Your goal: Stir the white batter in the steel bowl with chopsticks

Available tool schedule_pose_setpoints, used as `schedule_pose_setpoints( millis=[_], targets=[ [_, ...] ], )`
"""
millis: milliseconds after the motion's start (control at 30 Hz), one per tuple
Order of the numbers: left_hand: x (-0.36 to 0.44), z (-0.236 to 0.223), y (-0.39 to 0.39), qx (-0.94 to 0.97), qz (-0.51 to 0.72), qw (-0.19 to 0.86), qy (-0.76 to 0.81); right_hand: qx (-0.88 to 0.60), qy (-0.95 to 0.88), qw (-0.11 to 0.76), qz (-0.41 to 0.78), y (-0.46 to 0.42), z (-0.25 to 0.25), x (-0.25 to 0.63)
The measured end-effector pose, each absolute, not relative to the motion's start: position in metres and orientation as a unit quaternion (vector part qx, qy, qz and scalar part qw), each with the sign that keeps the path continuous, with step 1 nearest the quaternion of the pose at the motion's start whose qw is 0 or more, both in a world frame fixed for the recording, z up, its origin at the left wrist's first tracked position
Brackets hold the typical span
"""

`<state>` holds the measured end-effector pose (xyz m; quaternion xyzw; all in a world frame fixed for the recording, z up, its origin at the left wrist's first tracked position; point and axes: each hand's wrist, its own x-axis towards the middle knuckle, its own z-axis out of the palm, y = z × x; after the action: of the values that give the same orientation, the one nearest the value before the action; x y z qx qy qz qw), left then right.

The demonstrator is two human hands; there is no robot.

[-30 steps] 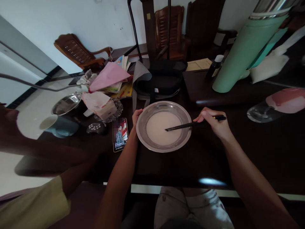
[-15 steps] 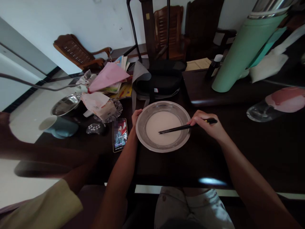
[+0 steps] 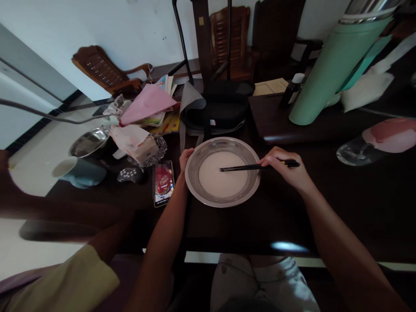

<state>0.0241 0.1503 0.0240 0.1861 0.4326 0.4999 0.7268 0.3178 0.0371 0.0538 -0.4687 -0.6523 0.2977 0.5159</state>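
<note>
A round metal bowl [image 3: 195, 187] holding a pale, milky batter [image 3: 217, 180] sits on the dark table in front of me. My left hand [image 3: 184, 158] grips the bowl's left rim. My right hand [image 3: 286, 170] holds a pair of black chopsticks [image 3: 242, 167] at the bowl's right side. The chopsticks lie almost level, their tips dipped in the batter near the bowl's middle.
A phone [image 3: 163, 183] with a lit screen lies left of the bowl, beside a dark controller [image 3: 130, 174]. Farther left are a blue cup [image 3: 78, 171], a second metal bowl [image 3: 89, 142] and paper bags. A green flask [image 3: 334, 65] and a black bag [image 3: 217, 110] stand behind. Another person's sleeve [image 3: 65, 286] is at lower left.
My right hand has swept the chopsticks through the batter, tips moving left and then up toward the far side. The left hand stays on the rim. The phone screen's picture has changed.
</note>
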Motion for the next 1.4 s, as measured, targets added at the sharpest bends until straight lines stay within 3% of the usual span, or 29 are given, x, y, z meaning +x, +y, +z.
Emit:
schedule_pose_setpoints(
  millis=[267, 433, 633, 800, 900, 1400],
  targets=[
    [0.0234, 0.0232, 0.1500, 0.194, 0.496, 0.720, 0.446, -0.449, -0.680, 0.490, 0.311, 0.0370, 0.0549, 0.3157],
    [0.0219, 0.0223, 0.1503, 0.194, 0.488, 0.727, 0.442, -0.484, -0.620, 0.531, 0.315, 0.0365, 0.0554, 0.3172],
    [0.0250, 0.0274, 0.1474, 0.192, 0.486, 0.732, 0.438, -0.463, -0.662, 0.500, 0.313, 0.0368, 0.0527, 0.3155],
    [0.0249, 0.0275, 0.1477, 0.186, 0.489, 0.730, 0.440, -0.475, -0.617, 0.542, 0.316, 0.0359, 0.0540, 0.3174],
    [0.0240, 0.0272, 0.1478, 0.195, 0.482, 0.732, 0.440, -0.453, -0.639, 0.522, 0.337, 0.0354, 0.0541, 0.3155],
    [0.0274, 0.0311, 0.1460, 0.174, 0.486, 0.736, 0.438, -0.470, -0.646, 0.532, 0.282, 0.0388, 0.0505, 0.3168]
  ],
)
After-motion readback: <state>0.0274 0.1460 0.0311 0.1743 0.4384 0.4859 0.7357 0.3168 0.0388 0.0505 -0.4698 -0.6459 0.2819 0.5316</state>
